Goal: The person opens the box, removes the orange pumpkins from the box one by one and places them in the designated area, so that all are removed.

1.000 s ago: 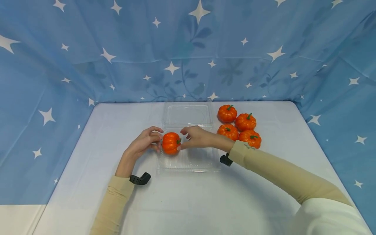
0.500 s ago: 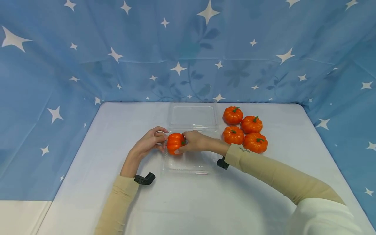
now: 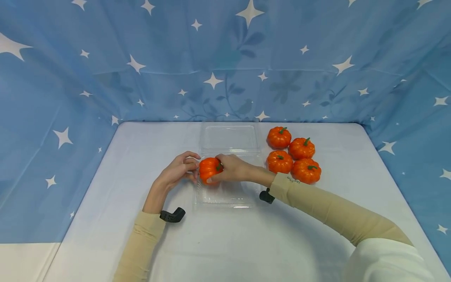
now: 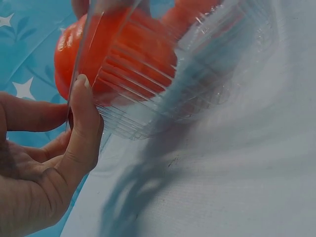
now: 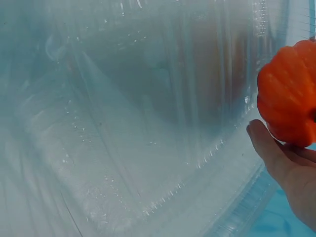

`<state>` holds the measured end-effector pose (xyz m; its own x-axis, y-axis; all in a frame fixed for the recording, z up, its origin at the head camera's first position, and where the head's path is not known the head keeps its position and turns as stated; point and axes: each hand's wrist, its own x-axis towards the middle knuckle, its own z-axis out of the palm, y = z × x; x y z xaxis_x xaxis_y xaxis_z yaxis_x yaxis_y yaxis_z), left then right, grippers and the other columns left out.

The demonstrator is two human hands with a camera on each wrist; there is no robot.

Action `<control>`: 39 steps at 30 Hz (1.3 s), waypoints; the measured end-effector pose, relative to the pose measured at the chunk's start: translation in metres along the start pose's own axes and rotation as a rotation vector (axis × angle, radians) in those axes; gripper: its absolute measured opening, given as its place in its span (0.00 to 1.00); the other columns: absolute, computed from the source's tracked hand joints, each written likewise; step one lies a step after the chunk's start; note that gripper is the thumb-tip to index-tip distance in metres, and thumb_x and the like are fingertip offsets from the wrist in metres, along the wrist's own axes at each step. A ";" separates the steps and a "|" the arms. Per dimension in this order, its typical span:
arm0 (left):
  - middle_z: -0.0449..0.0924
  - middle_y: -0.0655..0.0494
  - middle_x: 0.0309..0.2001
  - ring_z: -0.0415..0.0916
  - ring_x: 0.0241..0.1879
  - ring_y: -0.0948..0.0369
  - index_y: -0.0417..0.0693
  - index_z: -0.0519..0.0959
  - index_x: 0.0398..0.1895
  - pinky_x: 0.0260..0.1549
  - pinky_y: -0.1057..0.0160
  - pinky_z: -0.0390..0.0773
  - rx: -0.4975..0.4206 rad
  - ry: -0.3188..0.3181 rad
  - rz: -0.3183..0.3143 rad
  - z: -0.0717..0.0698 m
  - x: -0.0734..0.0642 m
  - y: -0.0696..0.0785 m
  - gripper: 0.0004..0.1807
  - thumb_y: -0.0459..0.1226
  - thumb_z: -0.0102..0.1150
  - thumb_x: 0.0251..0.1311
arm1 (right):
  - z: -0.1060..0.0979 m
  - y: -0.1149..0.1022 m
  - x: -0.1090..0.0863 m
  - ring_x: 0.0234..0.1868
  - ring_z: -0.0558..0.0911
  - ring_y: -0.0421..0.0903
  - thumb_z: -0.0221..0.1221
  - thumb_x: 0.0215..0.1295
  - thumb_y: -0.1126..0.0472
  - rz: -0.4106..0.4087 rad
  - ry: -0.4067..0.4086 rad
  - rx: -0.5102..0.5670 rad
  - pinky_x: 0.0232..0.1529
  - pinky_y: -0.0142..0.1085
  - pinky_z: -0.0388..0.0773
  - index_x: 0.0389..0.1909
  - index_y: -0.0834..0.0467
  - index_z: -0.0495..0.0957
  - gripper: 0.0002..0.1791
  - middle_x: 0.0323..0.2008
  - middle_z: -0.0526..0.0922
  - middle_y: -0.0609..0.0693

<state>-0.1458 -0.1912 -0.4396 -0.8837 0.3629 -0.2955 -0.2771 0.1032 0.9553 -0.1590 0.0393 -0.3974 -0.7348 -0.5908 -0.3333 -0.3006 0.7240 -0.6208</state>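
Note:
An orange toy pumpkin (image 3: 208,170) with a green stem tips over at the left end of a clear plastic clamshell container (image 3: 225,200). My right hand (image 3: 232,168) grips the pumpkin from its stem side, thumb toward the near side; the right wrist view shows the fingers (image 5: 269,148) against its skin. At the container's left rim is my left hand (image 3: 179,170). In the left wrist view, its thumb and finger (image 4: 83,123) pinch that thin rim, and the pumpkin (image 4: 133,59) shows through the ribbed wall.
Several more orange pumpkins (image 3: 279,161) stand in a cluster right of the container. The container's lid (image 3: 230,139) lies open toward the back. A white cloth covers the table (image 3: 225,243), and a blue starred curtain (image 3: 158,86) hangs behind and beside it.
My right hand has closed round the pumpkin, its thumb now over the near side. The left hand keeps its place at the rim. The head view has shifted slightly.

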 end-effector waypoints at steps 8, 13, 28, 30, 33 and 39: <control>0.75 0.48 0.32 0.76 0.23 0.56 0.35 0.65 0.62 0.26 0.61 0.86 -0.004 -0.002 0.013 -0.001 -0.001 -0.001 0.17 0.26 0.45 0.71 | -0.001 -0.005 -0.004 0.54 0.81 0.49 0.72 0.61 0.47 -0.061 0.081 0.036 0.61 0.42 0.81 0.69 0.64 0.67 0.42 0.58 0.82 0.56; 0.75 0.48 0.32 0.76 0.22 0.56 0.36 0.65 0.62 0.26 0.60 0.86 -0.003 -0.007 0.008 0.001 -0.001 -0.001 0.18 0.26 0.45 0.70 | -0.002 -0.004 -0.006 0.54 0.81 0.49 0.73 0.60 0.48 -0.084 0.096 0.053 0.60 0.42 0.81 0.68 0.63 0.68 0.42 0.57 0.82 0.55; 0.76 0.49 0.32 0.76 0.24 0.58 0.29 0.62 0.66 0.26 0.62 0.85 0.023 0.020 -0.017 -0.005 -0.003 0.000 0.23 0.28 0.49 0.71 | -0.021 0.000 -0.031 0.61 0.78 0.52 0.73 0.57 0.46 -0.043 0.123 0.033 0.63 0.46 0.80 0.76 0.60 0.64 0.49 0.65 0.76 0.56; 0.75 0.48 0.33 0.76 0.24 0.58 0.29 0.62 0.66 0.26 0.62 0.85 0.024 0.021 -0.020 -0.005 -0.004 -0.001 0.23 0.28 0.49 0.71 | -0.023 0.003 -0.036 0.62 0.78 0.52 0.74 0.57 0.46 -0.046 0.138 0.049 0.63 0.47 0.80 0.74 0.61 0.64 0.48 0.66 0.76 0.55; 0.75 0.46 0.33 0.76 0.24 0.58 0.29 0.62 0.66 0.27 0.62 0.85 0.025 0.020 -0.023 -0.007 -0.005 -0.001 0.23 0.28 0.49 0.71 | -0.026 0.008 -0.044 0.62 0.78 0.52 0.74 0.57 0.47 -0.045 0.160 0.045 0.63 0.48 0.80 0.73 0.60 0.66 0.47 0.66 0.77 0.55; 0.75 0.48 0.32 0.77 0.24 0.58 0.29 0.61 0.67 0.28 0.61 0.85 0.036 0.015 -0.011 -0.009 -0.008 -0.001 0.23 0.28 0.50 0.72 | -0.035 0.017 -0.063 0.61 0.79 0.53 0.73 0.57 0.45 -0.052 0.201 0.033 0.61 0.49 0.81 0.73 0.61 0.67 0.47 0.65 0.79 0.56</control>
<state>-0.1422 -0.2028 -0.4379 -0.8862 0.3475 -0.3063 -0.2738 0.1403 0.9515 -0.1390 0.1014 -0.3625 -0.8261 -0.5421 -0.1540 -0.3237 0.6802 -0.6577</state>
